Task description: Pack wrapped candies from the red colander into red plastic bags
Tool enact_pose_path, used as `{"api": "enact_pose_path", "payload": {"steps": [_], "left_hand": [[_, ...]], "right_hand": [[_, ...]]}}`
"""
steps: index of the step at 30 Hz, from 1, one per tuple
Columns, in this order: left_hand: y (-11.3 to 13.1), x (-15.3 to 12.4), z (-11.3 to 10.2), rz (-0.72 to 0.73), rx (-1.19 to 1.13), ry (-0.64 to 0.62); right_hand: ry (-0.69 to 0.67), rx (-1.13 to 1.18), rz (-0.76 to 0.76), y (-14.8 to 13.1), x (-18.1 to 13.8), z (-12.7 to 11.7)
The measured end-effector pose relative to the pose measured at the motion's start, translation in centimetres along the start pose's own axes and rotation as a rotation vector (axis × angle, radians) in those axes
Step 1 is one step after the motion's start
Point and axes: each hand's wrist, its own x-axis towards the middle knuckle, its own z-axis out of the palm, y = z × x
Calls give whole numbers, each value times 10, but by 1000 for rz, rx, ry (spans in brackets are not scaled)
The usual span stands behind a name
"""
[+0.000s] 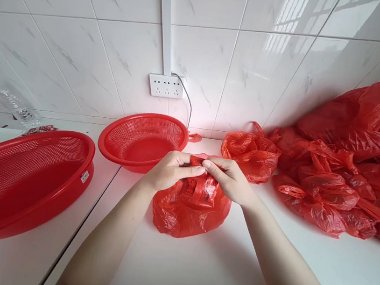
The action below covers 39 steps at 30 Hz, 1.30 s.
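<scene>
Both of my hands meet over the middle of the white counter. My left hand [168,170] and my right hand [230,179] pinch the top edge of a small red printed packet [200,189], fingers closed on it. The packet hangs just above an open red plastic bag [187,215] that lies on the counter below my hands. Part of the packet is hidden behind my fingers.
A small red perforated basket [142,140] stands behind my hands, a larger one [18,179] at the left. Several red plastic bags [345,169] pile up at the right against the tiled wall. A wall socket [166,86] sits above. An empty plastic bottle [13,103] lies at far left.
</scene>
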Motion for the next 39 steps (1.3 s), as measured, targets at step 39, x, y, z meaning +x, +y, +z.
{"api": "enact_pose_path", "payload": {"steps": [39], "left_hand": [[-2, 3, -3, 114, 250, 256]], "right_hand": [[121, -53, -6, 0, 0, -2]]}}
